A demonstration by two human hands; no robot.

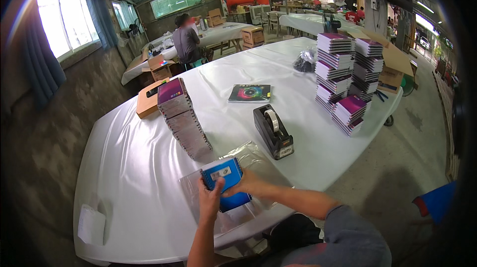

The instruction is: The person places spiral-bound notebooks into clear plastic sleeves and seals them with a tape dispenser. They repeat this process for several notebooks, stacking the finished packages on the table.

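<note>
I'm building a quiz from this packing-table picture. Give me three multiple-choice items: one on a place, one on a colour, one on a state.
1. Where is the tape dispenser?
A. right of the slanted stack
B. left of it
C. on the floor

2. What colour is the booklet in the hands?
A. red
B. blue
C. green

3. How is the booklet held?
A. lying untouched
B. by the left hand only
C. by both, right hand too

Answers: 1 A, it sits on the table to the stack's right; 2 B, its cover is blue; 3 C, both hands grip it.
</note>
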